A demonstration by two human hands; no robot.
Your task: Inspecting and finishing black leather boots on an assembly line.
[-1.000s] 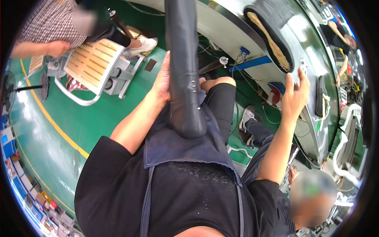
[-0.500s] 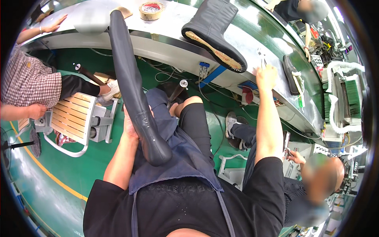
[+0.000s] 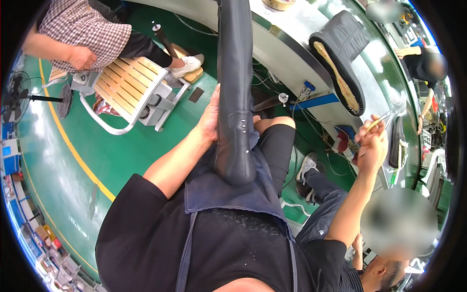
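A tall black leather boot (image 3: 236, 92) stands along my lap with its heel toward me and small shiny dots on its back. My left hand (image 3: 211, 117) grips it from the left side, most of the fingers hidden behind the shaft. Off to the right, near the bench edge, my right hand (image 3: 373, 148) is closed around a thin tool (image 3: 374, 125) with a yellowish handle and a slim metal end; its exact kind is unclear. Just beyond that hand, a second black boot (image 3: 343, 63) lies on the bench, its tan sole side showing.
The metal bench (image 3: 304, 19) curves along the far right, bearing a round tape-like roll (image 3: 279, 4) and a dark shoe (image 3: 398, 141). Co-workers sit on both sides. A slatted chair (image 3: 129, 85) is at left; cables hang under the bench.
My right hand has come back from the bench top with the thin tool. The view has turned, and the boot in my left hand now stands more upright in it.
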